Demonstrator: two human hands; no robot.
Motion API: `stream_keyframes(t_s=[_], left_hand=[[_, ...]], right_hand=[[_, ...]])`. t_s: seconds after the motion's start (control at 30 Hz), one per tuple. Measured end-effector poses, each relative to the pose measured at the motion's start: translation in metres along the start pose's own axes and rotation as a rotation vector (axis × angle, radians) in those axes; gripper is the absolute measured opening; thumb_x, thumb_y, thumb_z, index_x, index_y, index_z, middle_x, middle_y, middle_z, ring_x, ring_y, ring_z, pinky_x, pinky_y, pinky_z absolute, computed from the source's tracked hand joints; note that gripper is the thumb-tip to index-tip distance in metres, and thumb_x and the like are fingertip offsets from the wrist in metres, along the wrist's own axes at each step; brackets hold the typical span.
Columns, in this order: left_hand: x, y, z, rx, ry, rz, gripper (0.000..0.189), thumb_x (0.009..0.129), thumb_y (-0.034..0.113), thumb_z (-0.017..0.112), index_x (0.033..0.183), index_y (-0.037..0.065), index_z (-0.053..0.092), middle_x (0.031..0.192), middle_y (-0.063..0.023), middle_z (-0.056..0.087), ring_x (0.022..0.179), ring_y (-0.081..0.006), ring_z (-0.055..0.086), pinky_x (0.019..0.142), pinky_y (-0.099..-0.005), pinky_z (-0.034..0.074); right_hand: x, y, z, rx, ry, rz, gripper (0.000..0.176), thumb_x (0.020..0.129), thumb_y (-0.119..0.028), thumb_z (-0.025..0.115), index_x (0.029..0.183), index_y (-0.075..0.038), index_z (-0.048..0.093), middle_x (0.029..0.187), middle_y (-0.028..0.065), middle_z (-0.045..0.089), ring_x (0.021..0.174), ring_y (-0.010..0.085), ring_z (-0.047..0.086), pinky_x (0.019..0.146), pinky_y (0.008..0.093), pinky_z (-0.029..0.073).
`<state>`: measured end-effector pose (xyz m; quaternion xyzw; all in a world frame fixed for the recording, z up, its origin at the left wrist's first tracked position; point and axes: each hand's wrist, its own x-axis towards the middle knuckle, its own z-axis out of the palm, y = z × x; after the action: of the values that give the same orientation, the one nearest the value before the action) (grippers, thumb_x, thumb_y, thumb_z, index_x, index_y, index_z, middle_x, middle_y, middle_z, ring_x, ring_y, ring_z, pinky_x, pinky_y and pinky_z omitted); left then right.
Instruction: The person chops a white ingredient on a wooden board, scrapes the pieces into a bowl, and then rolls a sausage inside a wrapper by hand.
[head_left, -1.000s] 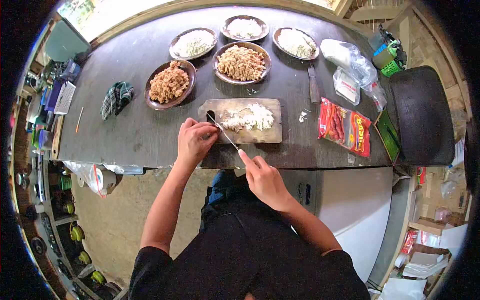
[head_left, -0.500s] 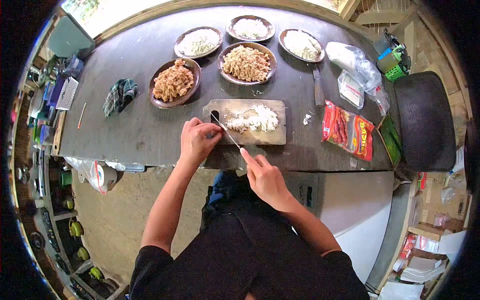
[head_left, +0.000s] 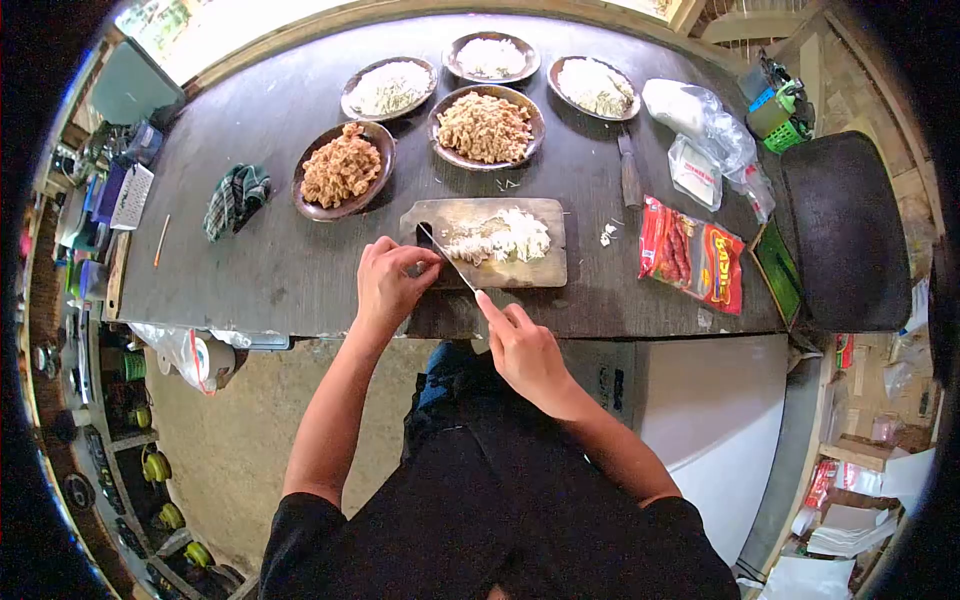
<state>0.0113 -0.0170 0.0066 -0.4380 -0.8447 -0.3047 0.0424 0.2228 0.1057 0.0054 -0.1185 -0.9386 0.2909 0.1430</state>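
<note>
A wooden cutting board [head_left: 540,268] lies on the dark table [head_left: 260,260], bearing a pile of chopped white vegetable [head_left: 500,240]. My right hand [head_left: 525,350] grips a knife [head_left: 447,258] by its handle, forefinger along the spine, the blade slanting up-left over the board's near-left part. My left hand [head_left: 390,280] rests with curled fingers at the board's left end, fingertips beside the blade.
Behind the board stand two brown bowls of fried pieces [head_left: 342,168] [head_left: 485,126] and three bowls of white shreds [head_left: 388,88]. A checked cloth [head_left: 235,198] lies left; a red sausage packet [head_left: 690,252], plastic bags [head_left: 705,135] and a second knife [head_left: 628,170] lie right. A black chair [head_left: 845,235] stands far right.
The knife and both hands have shifted only slightly over the board's left end; the blade stays at the edge of the white pile.
</note>
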Motion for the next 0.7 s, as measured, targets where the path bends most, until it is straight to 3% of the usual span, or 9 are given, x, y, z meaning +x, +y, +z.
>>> stream_keyframes(t_s=[0.7], left_hand=[[-0.004,-0.002,0.001,-0.057,0.005,0.035,0.014,0.075,0.016,0.082,0.088,0.012,0.08,0.095,-0.0001,0.078,0.083,-0.0224,0.059,0.083,-0.0346,0.05]], right_hand=[[-0.001,-0.002,-0.004,0.026,0.01,-0.01,0.057,0.093,-0.005,0.062,0.149,-0.009,0.05,0.09,0.0144,0.058,0.066,0.0357,0.066,0.06,0.0446,0.058]])
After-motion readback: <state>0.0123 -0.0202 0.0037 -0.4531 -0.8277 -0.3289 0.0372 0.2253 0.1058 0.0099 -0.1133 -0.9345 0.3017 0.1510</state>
